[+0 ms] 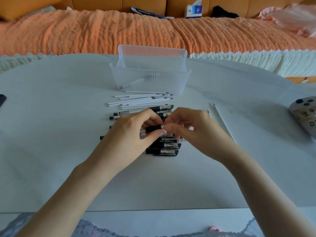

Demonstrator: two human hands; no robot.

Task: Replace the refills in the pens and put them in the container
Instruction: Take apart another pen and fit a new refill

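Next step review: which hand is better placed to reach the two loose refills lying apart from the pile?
Right, most likely. The right hand lies beside the two loose refills and only pinches the pen at its tip end; the left hand grips the barrel and is farther away.

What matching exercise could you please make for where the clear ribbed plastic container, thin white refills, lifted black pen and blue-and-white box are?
1 clear ribbed plastic container
2 thin white refills
3 lifted black pen
4 blue-and-white box

A on the orange sofa
B held between left hand and right hand
C lying just in front of the container
D standing at the far middle of the white table

Pairs: 1-D, 2-C, 3-B, 4-A
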